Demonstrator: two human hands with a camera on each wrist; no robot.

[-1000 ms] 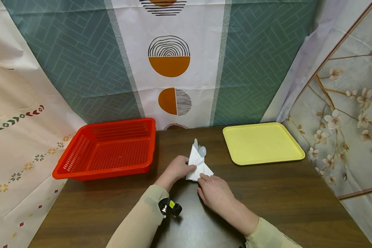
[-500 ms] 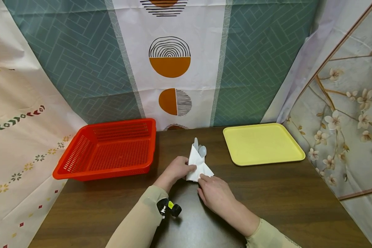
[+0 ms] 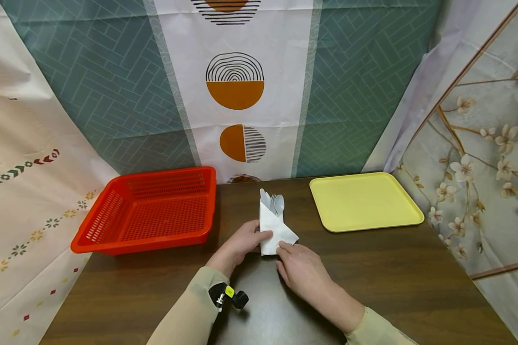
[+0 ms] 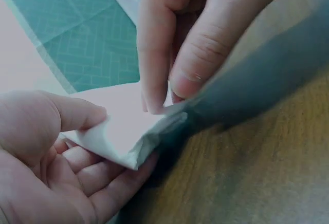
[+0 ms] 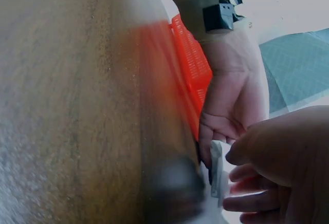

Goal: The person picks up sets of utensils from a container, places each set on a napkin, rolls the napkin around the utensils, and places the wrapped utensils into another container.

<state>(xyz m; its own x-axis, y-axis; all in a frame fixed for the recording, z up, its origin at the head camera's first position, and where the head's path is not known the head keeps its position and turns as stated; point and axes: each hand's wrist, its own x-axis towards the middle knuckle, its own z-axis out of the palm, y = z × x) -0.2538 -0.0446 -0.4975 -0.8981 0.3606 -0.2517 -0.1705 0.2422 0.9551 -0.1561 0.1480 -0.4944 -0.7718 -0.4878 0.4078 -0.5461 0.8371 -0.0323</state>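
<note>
A folded white napkin (image 3: pixel 269 242) is wrapped around pale plastic cutlery in the middle of the head view. Out of its far end stick a knife (image 3: pixel 264 197), a fork (image 3: pixel 273 203) and a spoon (image 3: pixel 279 204); their handles are hidden inside. My left hand (image 3: pixel 241 243) holds the napkin's left side, thumb on top and fingers underneath, as the left wrist view shows. With thumb and index finger, my right hand (image 3: pixel 303 266) pinches the near edge of the napkin. A loose corner of it points out to the right above that hand.
A red perforated basket (image 3: pixel 204 235) stands on the left of the dark wooden table (image 3: pixel 414 278). At the back right lies a yellow tray (image 3: pixel 367 201). Patterned cloths (image 3: pixel 349 96) hang behind and at both sides.
The cutlery end of the napkin bundle has swung left, and the fork and spoon show more. My left hand has shifted slightly left with it; the right hand stays almost in place.
</note>
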